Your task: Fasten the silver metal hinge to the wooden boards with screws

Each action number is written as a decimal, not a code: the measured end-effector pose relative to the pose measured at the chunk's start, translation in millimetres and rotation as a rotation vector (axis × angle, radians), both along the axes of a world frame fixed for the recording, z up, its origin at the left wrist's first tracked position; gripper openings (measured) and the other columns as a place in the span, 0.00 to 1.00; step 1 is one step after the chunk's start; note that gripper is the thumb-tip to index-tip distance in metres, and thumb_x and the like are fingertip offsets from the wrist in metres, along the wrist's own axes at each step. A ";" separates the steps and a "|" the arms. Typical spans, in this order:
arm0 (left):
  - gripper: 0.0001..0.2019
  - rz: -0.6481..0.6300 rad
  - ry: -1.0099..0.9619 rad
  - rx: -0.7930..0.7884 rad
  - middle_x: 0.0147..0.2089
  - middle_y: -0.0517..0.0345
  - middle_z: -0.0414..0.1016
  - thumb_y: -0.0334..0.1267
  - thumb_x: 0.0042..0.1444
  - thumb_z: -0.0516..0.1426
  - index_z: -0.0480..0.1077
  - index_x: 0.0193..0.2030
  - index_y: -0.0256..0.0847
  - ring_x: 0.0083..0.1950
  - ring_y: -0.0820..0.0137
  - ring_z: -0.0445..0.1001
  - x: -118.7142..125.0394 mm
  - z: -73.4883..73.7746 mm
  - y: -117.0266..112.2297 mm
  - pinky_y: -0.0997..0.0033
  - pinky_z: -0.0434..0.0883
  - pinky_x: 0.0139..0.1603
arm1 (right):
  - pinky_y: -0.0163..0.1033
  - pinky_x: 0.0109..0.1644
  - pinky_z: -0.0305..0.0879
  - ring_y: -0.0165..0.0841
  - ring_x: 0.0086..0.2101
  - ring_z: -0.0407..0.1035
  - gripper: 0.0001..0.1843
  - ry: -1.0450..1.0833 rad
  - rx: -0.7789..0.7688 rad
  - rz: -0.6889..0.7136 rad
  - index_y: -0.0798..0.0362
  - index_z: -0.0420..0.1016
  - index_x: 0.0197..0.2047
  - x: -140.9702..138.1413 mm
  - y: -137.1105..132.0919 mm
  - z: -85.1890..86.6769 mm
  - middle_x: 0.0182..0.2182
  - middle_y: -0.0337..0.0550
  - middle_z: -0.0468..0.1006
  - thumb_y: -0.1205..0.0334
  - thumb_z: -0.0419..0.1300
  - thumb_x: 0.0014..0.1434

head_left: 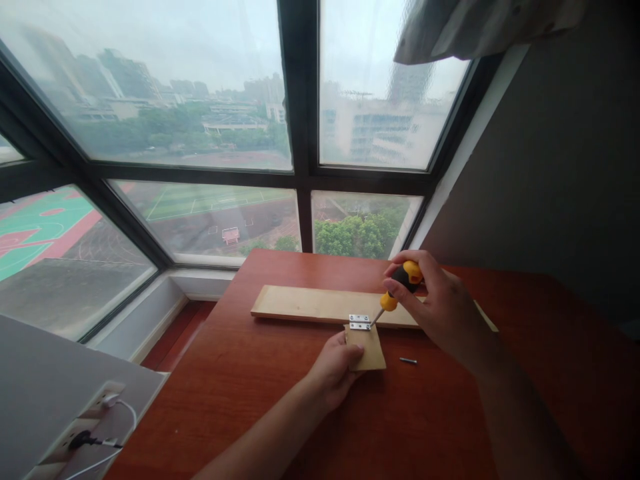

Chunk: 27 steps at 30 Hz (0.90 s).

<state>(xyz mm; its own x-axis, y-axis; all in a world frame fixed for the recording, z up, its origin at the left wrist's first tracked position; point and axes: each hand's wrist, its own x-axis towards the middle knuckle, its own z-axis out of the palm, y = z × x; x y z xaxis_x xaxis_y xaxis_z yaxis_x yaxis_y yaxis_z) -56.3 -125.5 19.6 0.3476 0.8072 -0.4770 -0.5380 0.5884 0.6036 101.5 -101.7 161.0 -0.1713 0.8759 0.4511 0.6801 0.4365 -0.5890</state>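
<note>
My left hand grips a small wooden board by its left side, thumb on top. A silver metal hinge lies along the board's far edge. In my right hand is a yellow and black screwdriver, fingers wrapped round its handle. The screwdriver's shaft slants down to the left, and its tip meets the right end of the hinge. Whether a screw sits under the tip is too small to tell. A small metal bit or screw lies on the table, right of the small board.
A long pale wooden plank lies across the reddish-brown table behind my hands. Large windows stand beyond the table. At lower left, a wall socket has plugs and cables in it. A cloth hangs at upper right.
</note>
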 end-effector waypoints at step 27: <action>0.17 0.002 0.038 0.004 0.35 0.50 0.76 0.22 0.41 0.58 0.71 0.41 0.33 0.33 0.69 0.73 -0.1 4.7 0.4 0.70 0.71 0.38 | 0.40 0.43 0.69 0.35 0.39 0.72 0.15 -0.006 -0.001 -0.002 0.47 0.64 0.50 -1.5 -0.2 -0.3 0.40 0.40 0.77 0.51 0.56 0.61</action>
